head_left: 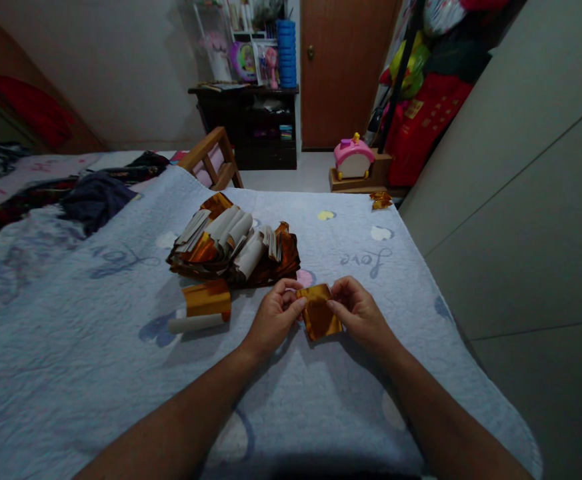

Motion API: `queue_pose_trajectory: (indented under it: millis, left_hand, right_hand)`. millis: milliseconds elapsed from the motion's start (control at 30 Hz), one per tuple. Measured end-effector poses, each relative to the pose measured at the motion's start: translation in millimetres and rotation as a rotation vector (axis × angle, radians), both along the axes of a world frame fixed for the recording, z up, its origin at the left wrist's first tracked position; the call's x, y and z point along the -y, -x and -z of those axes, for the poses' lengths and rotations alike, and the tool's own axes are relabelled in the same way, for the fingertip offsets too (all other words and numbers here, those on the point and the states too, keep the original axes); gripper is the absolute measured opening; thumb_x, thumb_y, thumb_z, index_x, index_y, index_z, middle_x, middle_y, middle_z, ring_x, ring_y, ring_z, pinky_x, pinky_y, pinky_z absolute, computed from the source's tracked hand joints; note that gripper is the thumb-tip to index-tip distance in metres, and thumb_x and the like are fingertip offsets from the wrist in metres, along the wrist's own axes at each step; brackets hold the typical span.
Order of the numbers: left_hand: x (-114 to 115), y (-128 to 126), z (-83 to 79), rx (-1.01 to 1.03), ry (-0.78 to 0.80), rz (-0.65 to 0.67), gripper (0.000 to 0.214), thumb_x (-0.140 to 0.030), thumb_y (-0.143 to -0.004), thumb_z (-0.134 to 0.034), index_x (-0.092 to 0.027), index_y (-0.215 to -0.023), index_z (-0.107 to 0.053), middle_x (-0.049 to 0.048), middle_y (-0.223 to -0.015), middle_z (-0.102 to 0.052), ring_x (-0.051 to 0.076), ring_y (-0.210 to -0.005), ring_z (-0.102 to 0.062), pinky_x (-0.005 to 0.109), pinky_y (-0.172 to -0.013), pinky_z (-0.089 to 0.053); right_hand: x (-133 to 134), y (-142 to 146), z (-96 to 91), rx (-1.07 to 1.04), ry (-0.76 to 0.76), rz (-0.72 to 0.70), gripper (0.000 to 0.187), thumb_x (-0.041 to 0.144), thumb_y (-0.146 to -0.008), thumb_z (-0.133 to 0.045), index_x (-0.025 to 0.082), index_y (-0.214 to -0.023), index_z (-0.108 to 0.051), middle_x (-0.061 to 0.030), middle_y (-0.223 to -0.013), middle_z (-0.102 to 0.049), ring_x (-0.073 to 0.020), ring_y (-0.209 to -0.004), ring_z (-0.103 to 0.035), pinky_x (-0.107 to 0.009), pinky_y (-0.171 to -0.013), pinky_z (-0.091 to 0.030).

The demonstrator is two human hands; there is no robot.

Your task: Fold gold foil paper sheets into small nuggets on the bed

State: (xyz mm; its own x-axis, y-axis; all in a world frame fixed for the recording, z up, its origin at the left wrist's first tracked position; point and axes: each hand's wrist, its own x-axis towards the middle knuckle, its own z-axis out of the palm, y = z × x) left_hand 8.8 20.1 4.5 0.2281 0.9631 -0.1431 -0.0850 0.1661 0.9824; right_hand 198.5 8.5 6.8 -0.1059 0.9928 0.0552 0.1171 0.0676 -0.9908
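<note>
Both my hands pinch a small folded sheet of gold foil paper (319, 315) just above the pale blue quilt (95, 360). My left hand (274, 316) grips its left edge with thumb and fingers closed. My right hand (355, 313) holds the right edge the same way. Beyond the hands lies a pile of gold and white paper sheets (233, 245). A rolled gold and white sheet (201, 306) rests to the left of my left hand.
A folded gold piece (381, 199) sits at the bed's far right corner. Dark clothes (91, 193) lie at the left. A wooden chair (213, 160), a dark shelf unit (251, 127), a pink toy (353, 158) and a wardrobe (521, 200) stand around the bed.
</note>
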Motion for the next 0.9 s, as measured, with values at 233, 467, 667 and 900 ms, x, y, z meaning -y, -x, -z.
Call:
queue_pose_trajectory:
  millis: [233, 467, 667, 900]
  left_hand:
    - [0.8, -0.1, -0.3, 0.006, -0.036, -0.005, 0.039, -0.034, -0.087, -0.067, -0.023, -0.115, -0.043, -0.0075, -0.073, -0.057, 0.01, -0.062, -0.056, 0.02, -0.059, -0.042]
    - [1.5, 1.3, 4.4, -0.018, -0.083, 0.027, 0.034, -0.035, -0.093, -0.061, -0.024, -0.117, -0.04, -0.0039, -0.081, -0.062, 0.011, -0.067, -0.058, 0.02, -0.061, -0.044]
    - [0.5, 1.5, 2.3, 0.019, -0.079, 0.023, 0.031, -0.03, -0.091, -0.064, -0.022, -0.114, -0.045, -0.0049, -0.078, -0.062, 0.01, -0.068, -0.058, 0.02, -0.063, -0.044]
    - [-0.5, 1.2, -0.5, 0.084, 0.034, 0.008, 0.035, -0.032, -0.079, -0.077, -0.018, -0.104, -0.056, -0.0008, -0.08, -0.069, 0.01, -0.061, -0.061, 0.019, -0.054, -0.045]
  right_hand:
    - [2.0, -0.2, -6.5, -0.084, 0.081, -0.02, 0.013, 0.036, -0.089, -0.058, 0.023, -0.092, -0.059, 0.0012, -0.08, -0.056, -0.0148, -0.067, -0.051, -0.028, -0.061, -0.041]
    - [1.2, -1.0, -2.9, -0.058, 0.086, -0.006, 0.015, 0.035, -0.083, -0.063, 0.023, -0.09, -0.057, 0.0024, -0.076, -0.055, -0.0144, -0.066, -0.05, -0.027, -0.059, -0.04]
    - [0.8, -0.8, -5.7, -0.128, 0.109, -0.013, 0.017, 0.033, -0.081, -0.065, 0.022, -0.09, -0.056, 0.0031, -0.078, -0.054, -0.0136, -0.066, -0.05, -0.027, -0.06, -0.04]
    - [1.0, -2.0, -5.5, 0.014, 0.037, -0.01, 0.013, 0.033, -0.083, -0.063, 0.022, -0.087, -0.057, -0.0005, -0.086, -0.056, -0.0169, -0.075, -0.054, -0.03, -0.066, -0.044]
